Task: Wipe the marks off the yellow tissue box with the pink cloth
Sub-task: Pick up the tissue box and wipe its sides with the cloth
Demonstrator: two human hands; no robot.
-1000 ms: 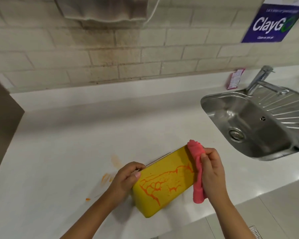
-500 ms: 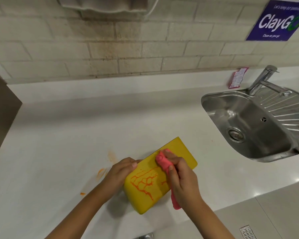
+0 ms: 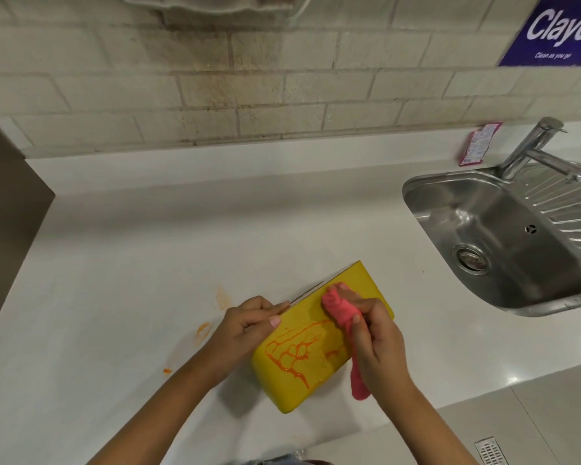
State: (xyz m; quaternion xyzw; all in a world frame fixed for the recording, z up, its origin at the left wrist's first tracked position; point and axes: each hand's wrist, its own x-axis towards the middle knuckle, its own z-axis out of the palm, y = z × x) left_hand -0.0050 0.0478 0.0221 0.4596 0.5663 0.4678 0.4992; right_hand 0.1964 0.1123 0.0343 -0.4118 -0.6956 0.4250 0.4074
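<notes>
The yellow tissue box [image 3: 301, 380] lies tilted on the white counter near its front edge, a web of orange marks [image 3: 294, 352] across its near face. My left hand [image 3: 245, 327] grips the box's left upper edge. My right hand [image 3: 378, 347] is closed around the bunched pink cloth [image 3: 339, 308] and presses it on the box's upper right part, above the marks. The cloth's tail hangs below my right hand off the box's right end.
Orange smears [image 3: 212, 313] stain the white counter [image 3: 148, 263] left of the box. A steel sink [image 3: 503, 243] with a tap [image 3: 530, 149] sits at the right. A pink packet [image 3: 478, 144] leans on the tiled wall. The counter's front edge runs just below the box.
My right hand brought the cloth from the box's right end onto its face, rubbed leftward over the marks, then slid back toward the upper right. Fewer marks show on the right part.
</notes>
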